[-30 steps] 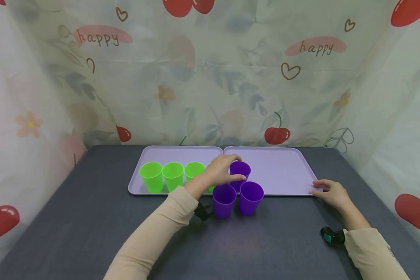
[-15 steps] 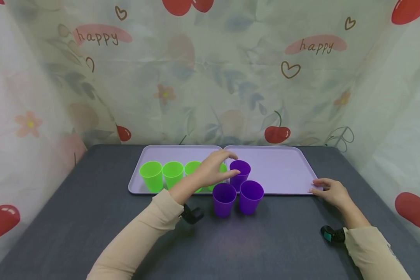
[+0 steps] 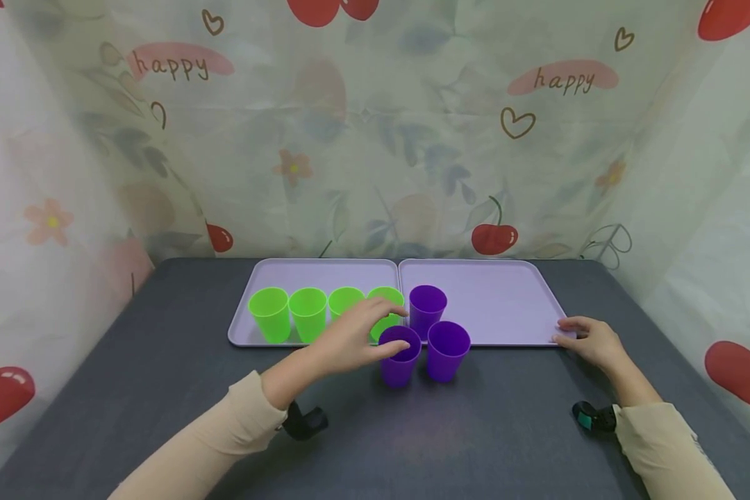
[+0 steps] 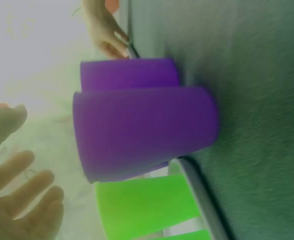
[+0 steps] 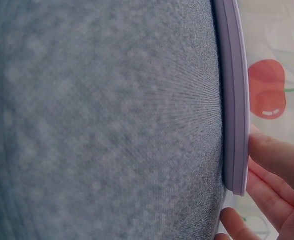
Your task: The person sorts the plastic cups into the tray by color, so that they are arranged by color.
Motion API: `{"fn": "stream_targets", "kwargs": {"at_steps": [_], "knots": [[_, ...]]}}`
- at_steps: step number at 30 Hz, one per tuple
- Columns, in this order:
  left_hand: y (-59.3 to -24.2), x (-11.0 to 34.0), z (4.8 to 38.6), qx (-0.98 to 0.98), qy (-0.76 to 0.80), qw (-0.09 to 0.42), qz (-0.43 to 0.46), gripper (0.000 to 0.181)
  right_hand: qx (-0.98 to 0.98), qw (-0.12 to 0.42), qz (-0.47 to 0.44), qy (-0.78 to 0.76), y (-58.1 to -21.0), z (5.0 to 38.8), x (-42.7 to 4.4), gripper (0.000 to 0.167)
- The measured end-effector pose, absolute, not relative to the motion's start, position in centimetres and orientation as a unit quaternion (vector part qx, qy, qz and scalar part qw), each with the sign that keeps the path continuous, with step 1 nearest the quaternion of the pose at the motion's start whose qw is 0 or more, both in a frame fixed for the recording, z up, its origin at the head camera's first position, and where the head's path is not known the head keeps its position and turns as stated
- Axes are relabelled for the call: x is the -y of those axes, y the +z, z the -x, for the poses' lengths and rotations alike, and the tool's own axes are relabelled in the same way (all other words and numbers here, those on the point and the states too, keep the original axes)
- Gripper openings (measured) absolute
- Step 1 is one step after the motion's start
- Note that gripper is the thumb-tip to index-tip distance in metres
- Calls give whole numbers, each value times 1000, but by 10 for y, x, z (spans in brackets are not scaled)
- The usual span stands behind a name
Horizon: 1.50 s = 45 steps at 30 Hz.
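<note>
My left hand [image 3: 350, 337] hovers by the near-left purple cup [image 3: 397, 373], fingers apart. In the left wrist view a gap separates that hand [image 4: 17, 195] from the purple cup [image 4: 142, 132]. A second purple cup [image 3: 448, 354] stands upright to its right on the table. Just behind these, a third purple cup [image 3: 426, 316] is on the left end of the right lilac tray [image 3: 494, 298]. My right hand [image 3: 595, 346] holds that tray's near right corner. The right wrist view has the thumb [image 5: 274, 152] on the rim [image 5: 239, 100], with some fingers partly hidden.
A row of several green cups [image 3: 270, 316] stands on the left lilac tray [image 3: 325, 272], the rightmost partly behind my left hand. Both trays lie side by side on the dark grey table [image 3: 462, 444]. A patterned curtain [image 3: 375, 167] encloses the back and sides.
My left hand has drawn back from the purple cup on the right tray, moving left and nearer. That cup stays standing there. My right hand keeps its place on the tray corner.
</note>
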<state>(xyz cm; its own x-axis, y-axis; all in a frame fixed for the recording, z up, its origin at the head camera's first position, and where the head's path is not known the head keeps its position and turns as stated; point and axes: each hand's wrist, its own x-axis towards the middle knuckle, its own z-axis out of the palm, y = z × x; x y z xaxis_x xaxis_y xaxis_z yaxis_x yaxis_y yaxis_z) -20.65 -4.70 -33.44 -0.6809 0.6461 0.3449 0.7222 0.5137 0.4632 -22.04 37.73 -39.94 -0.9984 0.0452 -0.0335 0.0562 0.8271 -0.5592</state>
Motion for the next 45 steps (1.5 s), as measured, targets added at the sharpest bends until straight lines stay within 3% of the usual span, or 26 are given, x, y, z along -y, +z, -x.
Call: {"fn": "stream_targets", "kwargs": {"at_steps": [10,17,27,45], "knots": [[-348,55,188,873,-314,78,366,43,-956,14,-23,-291,-398,221,-378,52],[-360,52,183,883,-325,59,334,49,-957,17,-26,-290,-399,220,-378,53],[-365,50,182,891,-336,38,304,52,-957,14,-28,-288,-398,220,-377,53],[-367,44,185,888,-340,49,305,50,-958,21,-29,-286,-397,222,-378,54]]}}
